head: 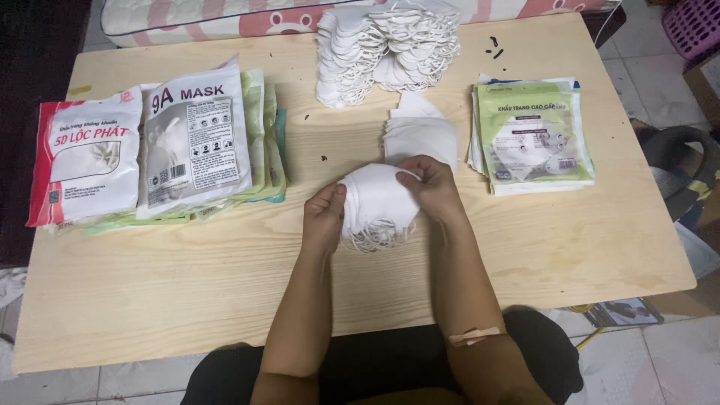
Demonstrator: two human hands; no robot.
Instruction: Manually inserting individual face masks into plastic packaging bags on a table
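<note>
**At a pale wooden tabletop, 2 hands square up a bundle of white masks**

At the middle of the tabletop (150, 300), a person's left hand (324, 217) and right hand (433, 186) are both closed around 1 small stack of white face masks (377, 201), held just above the wood, its ear loops hanging loose at the lower edge; the left grip clasps the left side, the right grip pinches the upper right corner. The masks look light, soft and easily creased, and likely to slide over one another; a hold on both folded edges, clear of the loops, seems the surest. Beyond the hands lies 1 flat pile of folded masks (420, 135); farther back, 1 large heap of loose masks (386, 49), too many to count. To the left sit 2 filled white packets (142, 150) atop a green-edged stack; to the right, 1 stack of green-printed empty bags (534, 139); the number in each stack cannot be told.
</note>
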